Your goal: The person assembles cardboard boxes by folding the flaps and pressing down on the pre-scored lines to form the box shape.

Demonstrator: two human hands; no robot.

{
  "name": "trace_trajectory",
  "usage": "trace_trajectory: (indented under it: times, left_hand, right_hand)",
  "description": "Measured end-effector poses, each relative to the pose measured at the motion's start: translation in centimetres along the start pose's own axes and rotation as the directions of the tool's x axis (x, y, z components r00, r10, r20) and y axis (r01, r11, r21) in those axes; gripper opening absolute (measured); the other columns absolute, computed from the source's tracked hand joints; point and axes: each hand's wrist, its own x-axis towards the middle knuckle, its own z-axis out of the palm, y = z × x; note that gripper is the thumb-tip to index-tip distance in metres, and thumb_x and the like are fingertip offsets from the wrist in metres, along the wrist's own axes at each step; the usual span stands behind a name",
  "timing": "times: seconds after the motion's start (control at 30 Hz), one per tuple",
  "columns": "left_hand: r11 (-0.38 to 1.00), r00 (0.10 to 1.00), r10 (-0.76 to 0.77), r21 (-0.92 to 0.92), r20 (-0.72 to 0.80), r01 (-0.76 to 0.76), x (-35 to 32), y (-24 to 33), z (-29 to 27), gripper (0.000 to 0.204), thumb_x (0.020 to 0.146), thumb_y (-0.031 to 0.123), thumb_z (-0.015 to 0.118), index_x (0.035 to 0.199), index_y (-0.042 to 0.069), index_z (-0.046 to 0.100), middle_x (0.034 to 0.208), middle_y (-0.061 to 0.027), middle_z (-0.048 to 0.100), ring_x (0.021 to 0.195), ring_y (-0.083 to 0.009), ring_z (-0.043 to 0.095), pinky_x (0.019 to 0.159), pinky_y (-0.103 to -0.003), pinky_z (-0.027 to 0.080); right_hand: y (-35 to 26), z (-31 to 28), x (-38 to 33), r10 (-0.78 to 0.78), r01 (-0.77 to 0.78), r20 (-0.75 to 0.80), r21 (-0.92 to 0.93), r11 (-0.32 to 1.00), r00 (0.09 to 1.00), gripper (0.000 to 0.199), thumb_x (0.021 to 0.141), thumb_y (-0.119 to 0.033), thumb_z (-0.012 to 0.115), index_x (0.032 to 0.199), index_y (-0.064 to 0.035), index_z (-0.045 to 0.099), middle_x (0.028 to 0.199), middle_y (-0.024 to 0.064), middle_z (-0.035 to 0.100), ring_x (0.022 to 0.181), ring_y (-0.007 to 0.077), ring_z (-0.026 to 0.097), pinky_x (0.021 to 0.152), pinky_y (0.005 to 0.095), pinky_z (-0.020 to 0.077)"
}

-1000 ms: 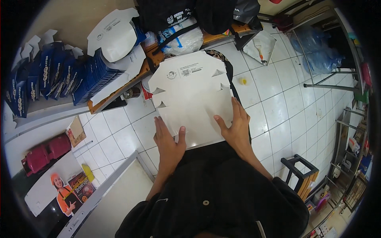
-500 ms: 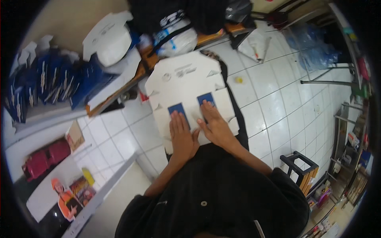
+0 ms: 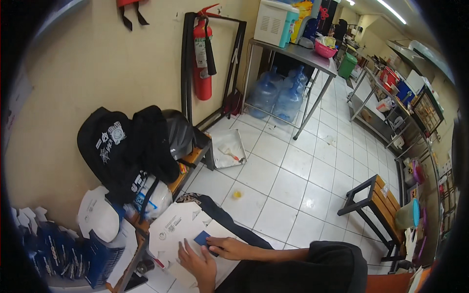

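Observation:
Across my lap lies a flat white cardboard box blank [image 3: 168, 229] with notched edges, small dark print and blue panels. My left hand [image 3: 199, 266] rests on its near part, fingers stretched out and a little spread, holding nothing. Beside it, my right hand [image 3: 232, 248] lies flat with its fingers over a blue panel [image 3: 202, 238] of the blank. Both palms face down on the card. The second blue panel does not show and may be under my left hand.
Stacked blue-and-white box blanks [image 3: 53, 256] stand at the left, near a white blank [image 3: 100, 217]. A bench holds a black jacket [image 3: 110, 141] and a plastic bag [image 3: 155, 195]. Farther off are a fire extinguisher [image 3: 202, 63], water jugs [image 3: 288, 97] and a wooden-topped bench [image 3: 383, 205].
My view has swung up and to the right, showing more of the room. My hands stay on the cardboard blank and sit closer together than before.

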Motion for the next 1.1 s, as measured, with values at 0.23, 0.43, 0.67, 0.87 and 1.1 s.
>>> trace_trajectory:
  times: [0.23, 0.43, 0.67, 0.87, 1.1]
  left_hand:
    - [0.967, 0.988, -0.144, -0.203, 0.059, 0.153, 2.1, 0.0, 4.2, 0.045, 0.085, 0.022, 0.078, 0.114, -0.007, 0.058, 0.101, -0.0280, 0.067, 0.091, -0.0463, 0.067, 0.083, -0.048, 0.052]
    - [0.482, 0.895, -0.167, -0.758, 0.413, 0.439, 3.1, -3.1, 3.0, 0.023, 0.093, 0.013, 0.075, 0.104, -0.007, 0.070, 0.094, -0.0119, 0.075, 0.078, -0.0234, 0.071, 0.072, -0.032, 0.056]
    - [0.076, 0.903, -0.154, -0.907, 0.400, 0.415, 5.9, -0.3, -10.3, 0.038, 0.100, 0.019, 0.069, 0.128, -0.004, 0.060, 0.114, -0.0097, 0.070, 0.101, -0.0197, 0.067, 0.093, -0.033, 0.053]
    - [-0.214, 0.969, -0.112, -0.957, 0.221, 0.194, 9.0, 3.3, -13.5, 0.039, 0.104, 0.024, 0.062, 0.133, -0.002, 0.056, 0.120, -0.0142, 0.068, 0.105, -0.0206, 0.068, 0.093, -0.035, 0.055]
    - [-0.291, 0.968, -0.224, -0.955, 0.116, 0.047, 8.5, 4.1, -13.6, 0.040, 0.105, 0.025, 0.060, 0.136, 0.001, 0.054, 0.125, -0.0141, 0.066, 0.114, -0.0228, 0.066, 0.098, -0.036, 0.055]
  right_hand:
    - [0.9, -2.6, 0.7, 0.156, -0.152, -0.020, 0.131, 0.980, 0.988, 0.052, 0.111, -0.040, 0.042, 0.103, 0.0025, 0.072, 0.084, 0.0225, 0.071, 0.079, 0.0392, 0.069, 0.077, 0.0453, 0.0529]
    - [2.5, -3.2, 1.0, 0.234, -0.234, 0.027, 0.231, 0.944, 0.972, 0.058, 0.112, -0.046, 0.037, 0.117, 0.0017, 0.070, 0.100, 0.0208, 0.073, 0.090, 0.0309, 0.071, 0.089, 0.0389, 0.0548]
    - [-10.3, -9.0, 2.4, -0.326, 0.371, -0.181, 0.369, 0.852, 0.928, 0.053, 0.113, -0.036, 0.035, 0.151, 0.0007, 0.044, 0.159, 0.0194, 0.042, 0.144, 0.0356, 0.043, 0.114, 0.0475, 0.0396]
    - [-14.6, -9.1, 7.5, -0.773, 0.776, 0.078, -0.120, 0.619, 0.629, 0.073, 0.093, -0.018, 0.070, 0.156, -0.0005, 0.037, 0.166, 0.0193, 0.031, 0.155, 0.0382, 0.027, 0.121, 0.0539, 0.0296]
    - [-17.0, -12.8, 10.7, -0.910, 0.896, 0.123, -0.272, 0.352, 0.395, 0.050, 0.079, -0.001, 0.072, 0.128, 0.0015, 0.064, 0.147, 0.0152, 0.055, 0.146, 0.0378, 0.042, 0.120, 0.0564, 0.0350]
